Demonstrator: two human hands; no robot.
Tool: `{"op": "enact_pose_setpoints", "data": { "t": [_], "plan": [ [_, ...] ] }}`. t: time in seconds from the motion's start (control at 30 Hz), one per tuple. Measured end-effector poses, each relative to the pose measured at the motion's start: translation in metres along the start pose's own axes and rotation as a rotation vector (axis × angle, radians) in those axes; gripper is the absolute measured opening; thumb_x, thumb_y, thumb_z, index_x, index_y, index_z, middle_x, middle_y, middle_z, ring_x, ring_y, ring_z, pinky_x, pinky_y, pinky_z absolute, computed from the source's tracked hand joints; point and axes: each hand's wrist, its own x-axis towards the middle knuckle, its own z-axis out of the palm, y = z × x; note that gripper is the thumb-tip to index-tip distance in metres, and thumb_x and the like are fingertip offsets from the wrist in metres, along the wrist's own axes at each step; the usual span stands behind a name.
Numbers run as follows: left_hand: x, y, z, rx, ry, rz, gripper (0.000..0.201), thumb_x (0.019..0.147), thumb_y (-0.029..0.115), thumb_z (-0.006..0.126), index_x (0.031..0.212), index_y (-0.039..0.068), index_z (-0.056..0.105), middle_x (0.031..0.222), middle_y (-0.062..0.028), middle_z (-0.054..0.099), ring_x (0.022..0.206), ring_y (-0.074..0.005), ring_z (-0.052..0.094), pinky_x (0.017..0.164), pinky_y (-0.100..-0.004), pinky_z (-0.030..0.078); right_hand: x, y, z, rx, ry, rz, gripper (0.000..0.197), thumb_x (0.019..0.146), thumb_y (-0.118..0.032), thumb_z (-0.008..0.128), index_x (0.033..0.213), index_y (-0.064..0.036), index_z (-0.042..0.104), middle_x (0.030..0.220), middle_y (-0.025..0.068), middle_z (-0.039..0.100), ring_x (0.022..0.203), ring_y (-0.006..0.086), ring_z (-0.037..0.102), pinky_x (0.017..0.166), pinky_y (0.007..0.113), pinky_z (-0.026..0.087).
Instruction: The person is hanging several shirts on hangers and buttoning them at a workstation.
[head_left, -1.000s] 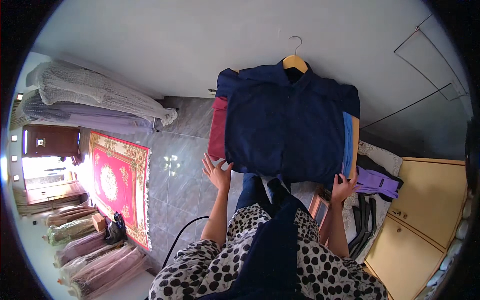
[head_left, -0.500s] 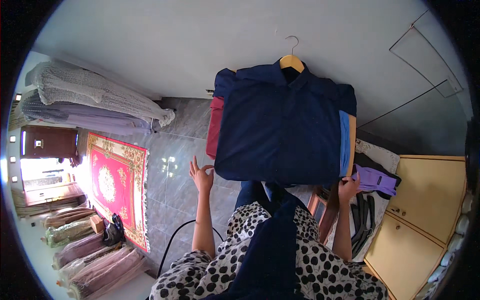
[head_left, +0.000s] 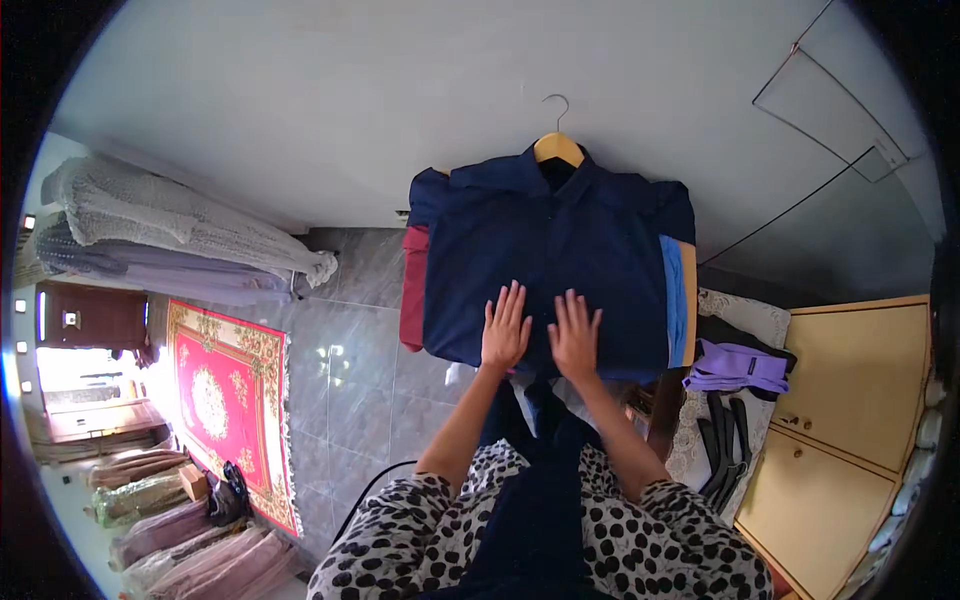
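A dark navy shirt point(head_left: 480, 240) lies spread out in front of me, its collar at the far side around a light wooden hanger point(head_left: 558, 150) with a metal hook. My left hand point(head_left: 507, 330) rests flat on the lower front of the shirt, left of its middle. Beside it, my right hand point(head_left: 574, 338) lies flat on the cloth too, fingers stretched out. Red fabric point(head_left: 414, 290) sticks out from under the shirt on the left. Blue fabric point(head_left: 674, 300) and tan fabric point(head_left: 689, 300) show along its right edge. What supports the shirt is mostly hidden.
At right, folded purple clothing point(head_left: 740, 366) and black hangers point(head_left: 722, 445) lie on a lace-covered surface next to a yellowish cabinet point(head_left: 850, 400). On the left are a red patterned rug point(head_left: 215, 385), grey tiled floor point(head_left: 350, 375) and hanging pale gowns point(head_left: 180, 215). A black cable point(head_left: 372, 490) curves near my left side.
Both hands have moved inward from the shirt's lower left and right corners and now lie flat on its front. The fabric's lower edge has been let go by my right hand.
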Motion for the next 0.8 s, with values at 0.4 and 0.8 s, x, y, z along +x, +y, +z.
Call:
{"op": "enact_pose_setpoints", "data": {
  "t": [0.4,0.8],
  "plan": [
    [-0.063,-0.128,-0.041,0.35,0.015,-0.359,0.06,0.1,0.035,0.041,0.154,0.013,0.026,0.16,-0.0091,0.024,0.147,-0.0291,0.022,0.117,-0.0521,0.016,-0.049,0.145,-0.038,-0.405,-0.11,0.281,0.059,0.098,-0.039,0.048,0.152,-0.0181,0.034,0.158,0.0114,0.028,0.143,0.0329,0.029,0.112,0.065,0.017],
    [0.016,-0.016,-0.005,-0.065,0.039,0.063,0.061,0.096,0.027,0.049,0.151,0.007,0.03,0.157,-0.0142,0.029,0.146,-0.0313,0.026,0.116,-0.0497,0.02,0.035,0.025,0.012,-0.096,-0.086,-0.013,0.059,0.099,-0.033,0.046,0.151,-0.0108,0.031,0.158,0.0148,0.026,0.145,0.0351,0.024,0.114,0.061,0.019]
  ]
}}
